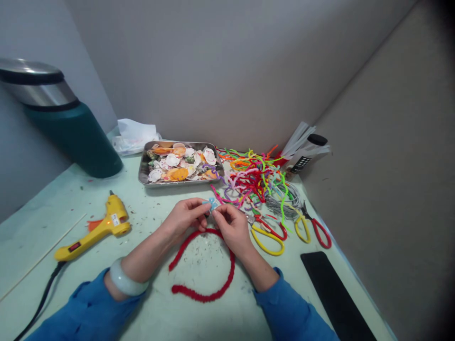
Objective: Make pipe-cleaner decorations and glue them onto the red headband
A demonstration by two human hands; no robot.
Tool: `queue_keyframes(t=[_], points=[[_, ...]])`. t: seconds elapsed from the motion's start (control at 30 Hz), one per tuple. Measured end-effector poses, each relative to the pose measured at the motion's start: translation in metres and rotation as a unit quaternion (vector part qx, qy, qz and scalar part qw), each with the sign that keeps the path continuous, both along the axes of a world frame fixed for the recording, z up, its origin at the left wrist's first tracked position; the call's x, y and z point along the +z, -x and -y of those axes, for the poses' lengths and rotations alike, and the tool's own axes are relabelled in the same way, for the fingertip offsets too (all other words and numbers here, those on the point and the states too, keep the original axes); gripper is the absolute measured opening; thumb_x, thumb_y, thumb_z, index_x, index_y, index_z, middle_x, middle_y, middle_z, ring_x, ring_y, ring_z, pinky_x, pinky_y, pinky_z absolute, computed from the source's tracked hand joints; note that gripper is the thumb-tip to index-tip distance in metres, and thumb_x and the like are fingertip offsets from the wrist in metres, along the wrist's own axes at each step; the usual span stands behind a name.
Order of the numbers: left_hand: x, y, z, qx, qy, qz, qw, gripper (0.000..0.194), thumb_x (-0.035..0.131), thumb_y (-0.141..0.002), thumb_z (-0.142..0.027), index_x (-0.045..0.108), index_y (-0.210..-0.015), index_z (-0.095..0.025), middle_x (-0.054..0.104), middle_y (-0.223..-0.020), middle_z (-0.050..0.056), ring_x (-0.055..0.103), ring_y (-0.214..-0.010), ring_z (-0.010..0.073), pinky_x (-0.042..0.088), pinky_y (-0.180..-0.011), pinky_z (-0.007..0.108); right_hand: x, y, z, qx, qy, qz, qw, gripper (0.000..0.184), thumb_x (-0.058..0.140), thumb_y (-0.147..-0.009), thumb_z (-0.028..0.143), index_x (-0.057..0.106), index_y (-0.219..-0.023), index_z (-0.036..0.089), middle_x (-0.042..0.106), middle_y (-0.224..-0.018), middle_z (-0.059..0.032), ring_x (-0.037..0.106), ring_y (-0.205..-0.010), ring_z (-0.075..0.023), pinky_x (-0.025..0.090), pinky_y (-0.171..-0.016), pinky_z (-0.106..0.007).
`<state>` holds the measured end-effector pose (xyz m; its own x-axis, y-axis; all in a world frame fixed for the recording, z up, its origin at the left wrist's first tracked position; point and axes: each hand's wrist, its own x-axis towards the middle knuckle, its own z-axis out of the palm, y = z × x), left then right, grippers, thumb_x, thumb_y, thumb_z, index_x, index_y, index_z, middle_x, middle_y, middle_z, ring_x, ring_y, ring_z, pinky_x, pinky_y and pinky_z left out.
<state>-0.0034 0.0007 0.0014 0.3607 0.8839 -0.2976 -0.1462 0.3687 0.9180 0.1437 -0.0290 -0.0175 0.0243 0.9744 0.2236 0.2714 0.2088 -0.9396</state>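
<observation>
My left hand (188, 214) and my right hand (232, 225) meet near the middle of the table, fingertips closed in a pinch. Between them is a small light-blue curled piece (212, 203), perhaps bent pipe cleaner; its exact kind is too small to tell. Just below lies an open hoop wrapped in fuzzy red (203, 298), like a headband, its upper part passing under my hands. To the right of my right hand lie wire cutters with red handles (273, 227) and scissors with yellow handles (268, 244).
A metal tray (177, 184) of shells stands behind my hands, beside tangled pipe cleaners (252, 177) and coiled wire (284, 203). Left are a yellow glue gun (106, 225), a thin stick (42, 258) and a tall green bottle (78, 137). A black strip (336, 293) lies right.
</observation>
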Motion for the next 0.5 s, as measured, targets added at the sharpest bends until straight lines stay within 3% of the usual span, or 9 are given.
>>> queue_keyframes(t=[0.33,0.5], points=[[-0.0008,0.0025,-0.0017,-0.026,-0.014,-0.036,0.999,0.026,0.069,-0.071,-0.036,0.055,-0.069,-0.015,0.058,-0.048,-0.001,0.052,-0.042,0.0094,0.042,-0.046,0.021,0.0033,-0.0044,-0.0006,-0.027,-0.034,0.039,0.998,0.012,0.054,-0.082,0.024,0.059,-0.074,0.017,0.055,-0.066,0.0009,0.049,-0.060,-0.0113,0.039,-0.057,-0.022],[-0.0024,-0.0016,0.0009,0.017,-0.024,-0.011,1.000,0.022,0.068,-0.072,-0.032,0.058,-0.069,-0.013,0.055,-0.046,-0.003,0.048,-0.042,0.0069,0.038,-0.046,0.018,0.0024,0.0008,-0.0003,-0.012,0.040,-0.060,0.997,0.013,0.056,-0.080,0.027,0.057,-0.071,0.017,0.052,-0.056,0.0036,0.047,-0.051,-0.0100,0.037,-0.051,-0.022]])
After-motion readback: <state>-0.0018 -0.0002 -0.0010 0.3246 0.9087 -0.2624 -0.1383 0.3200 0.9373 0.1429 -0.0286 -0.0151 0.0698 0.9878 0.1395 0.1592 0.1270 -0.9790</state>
